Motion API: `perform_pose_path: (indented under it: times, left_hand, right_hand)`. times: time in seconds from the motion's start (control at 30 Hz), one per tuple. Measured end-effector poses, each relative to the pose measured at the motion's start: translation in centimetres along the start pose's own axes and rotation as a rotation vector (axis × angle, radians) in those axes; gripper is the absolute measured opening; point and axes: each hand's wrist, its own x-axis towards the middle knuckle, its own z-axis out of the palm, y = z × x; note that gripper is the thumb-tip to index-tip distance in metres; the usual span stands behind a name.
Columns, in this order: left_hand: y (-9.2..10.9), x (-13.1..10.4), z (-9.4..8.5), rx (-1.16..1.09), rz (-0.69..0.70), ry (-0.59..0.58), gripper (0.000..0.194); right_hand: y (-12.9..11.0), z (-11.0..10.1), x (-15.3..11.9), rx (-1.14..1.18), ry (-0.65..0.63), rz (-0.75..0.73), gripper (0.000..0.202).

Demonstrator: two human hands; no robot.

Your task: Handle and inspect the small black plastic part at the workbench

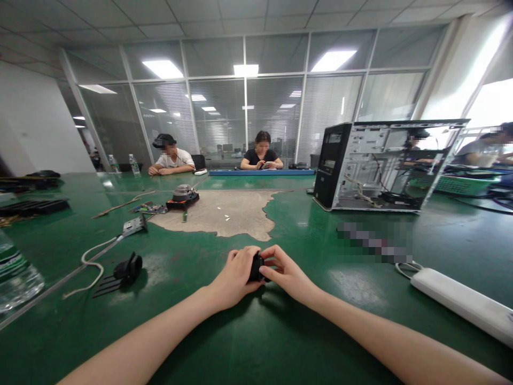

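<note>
Near the middle of the green table, both my hands hold a small black object (255,269), its kind too covered by fingers to make out. My left hand (239,270) wraps round it from the left and above. From the right, my right hand (282,270) grips it with thumb and fingertips. To the left lies a black part with a round body and several long prongs (127,270). Beyond it is a metal bracket (134,226) with a pale cable.
An opened computer case (372,166) stands at the back right. A white power strip (460,299) lies at the right, a water bottle (16,272) at the left. A heatsink with a fan (183,195) sits by bare board (232,211). Two people sit across the table.
</note>
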Motion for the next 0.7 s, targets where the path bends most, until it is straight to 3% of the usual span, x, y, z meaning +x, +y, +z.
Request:
perform_pose_path:
  times: [0.27,0.7]
  left_hand:
    - [0.19,-0.04,-0.1,-0.047,-0.012,0.003,0.056]
    - [0.43,-0.08,-0.22,-0.053,-0.02,0.008,0.052]
  right_hand:
    - [-0.03,-0.21,-0.23,0.043,-0.057,-0.016,0.029]
    - [0.4,-0.27,0.01,-0.019,-0.034,-0.004,0.027]
